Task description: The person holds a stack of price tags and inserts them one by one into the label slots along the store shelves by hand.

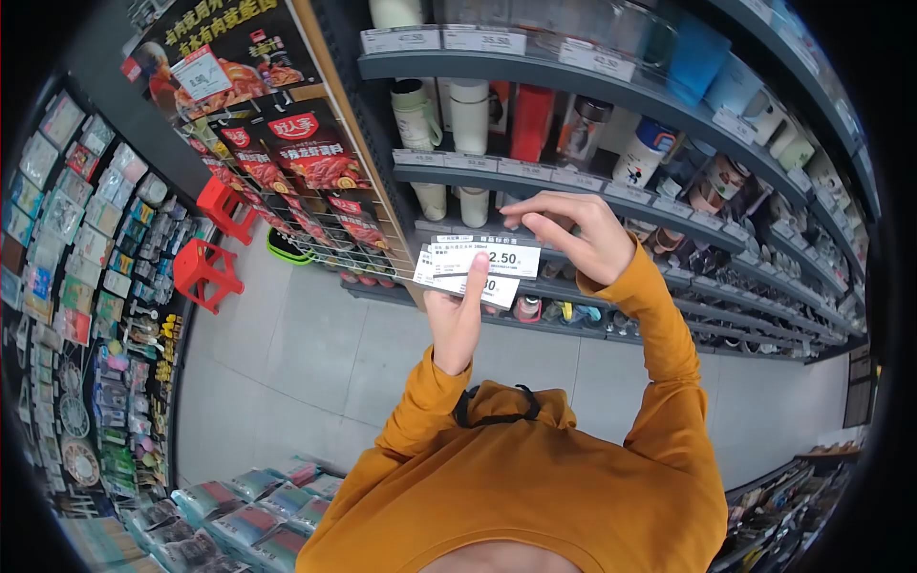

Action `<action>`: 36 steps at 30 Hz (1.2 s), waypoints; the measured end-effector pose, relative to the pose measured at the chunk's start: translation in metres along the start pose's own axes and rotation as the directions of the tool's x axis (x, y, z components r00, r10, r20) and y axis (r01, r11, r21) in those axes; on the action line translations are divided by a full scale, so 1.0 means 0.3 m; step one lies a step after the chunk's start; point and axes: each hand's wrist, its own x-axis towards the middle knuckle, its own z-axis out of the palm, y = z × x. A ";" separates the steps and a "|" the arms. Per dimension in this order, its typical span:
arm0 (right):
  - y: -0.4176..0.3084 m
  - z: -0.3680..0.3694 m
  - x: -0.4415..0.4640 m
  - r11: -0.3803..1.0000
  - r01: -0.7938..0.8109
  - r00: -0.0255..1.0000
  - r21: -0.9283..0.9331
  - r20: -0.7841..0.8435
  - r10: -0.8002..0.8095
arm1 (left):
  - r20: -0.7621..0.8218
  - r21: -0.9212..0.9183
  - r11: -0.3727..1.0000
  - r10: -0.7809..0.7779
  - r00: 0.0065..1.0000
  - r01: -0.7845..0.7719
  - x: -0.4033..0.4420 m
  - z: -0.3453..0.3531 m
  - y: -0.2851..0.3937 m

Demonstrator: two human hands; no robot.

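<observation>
Several white paper price labels are fanned in my left hand, whose thumb presses on their front. The top label reads "2.50" at its right; part of its print is under the thumb. Just above and to the right, my right hand hovers with bent fingers apart and nothing visible in them. It is close to a shelf edge, not visibly touching the labels. On the shelf behind stand two pale cups. Higher up are a white tumbler, a green-white bottle and a red box.
Curved shelving with label strips runs along the front and right. Red seasoning packets hang on a wire rack at left. Red stools and a green basket stand on the tiled floor. Packaged goods lie at lower left.
</observation>
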 end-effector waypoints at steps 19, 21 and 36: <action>-0.092 -0.380 -1.064 0.949 -0.313 0.933 -0.032 -0.199 0.301 | 0.185 0.029 0.993 -0.118 0.976 0.114 -0.706 0.642 -0.299; -0.125 -0.415 -1.196 0.924 -0.381 0.897 -0.002 -0.242 0.369 | 0.303 0.018 0.988 -0.149 0.941 0.151 -0.778 0.711 -0.305; -0.100 -0.522 -1.536 0.904 -0.389 0.747 0.177 -0.514 0.422 | 0.457 -0.006 0.865 -0.443 0.771 0.501 -0.947 0.870 -0.432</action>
